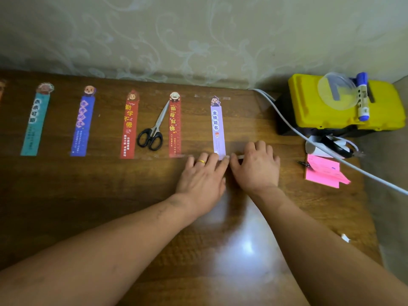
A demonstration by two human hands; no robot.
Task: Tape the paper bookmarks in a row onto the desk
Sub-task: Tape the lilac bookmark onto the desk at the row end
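Note:
Several paper bookmarks lie in a row on the wooden desk (110, 195): teal (35, 123), blue (83, 125), red (129, 129), a second red one (175, 127) and a lilac one (217, 127) at the right end. Clear tape strips show at their tops and bottoms. My left hand (202, 180) and my right hand (256, 166) lie flat, palms down, side by side at the lilac bookmark's bottom end, fingertips pressing on a strip of clear tape (239, 156) there. A tape roll (336, 90) lies on the yellow box.
Black-handled scissors (152, 131) lie between the two red bookmarks. A yellow toolbox (344, 107) with a blue marker (363, 96) stands at the right, a white cable (309, 140) runs past it, and pink sticky notes (324, 171) lie near the desk's right edge. A wall stands behind.

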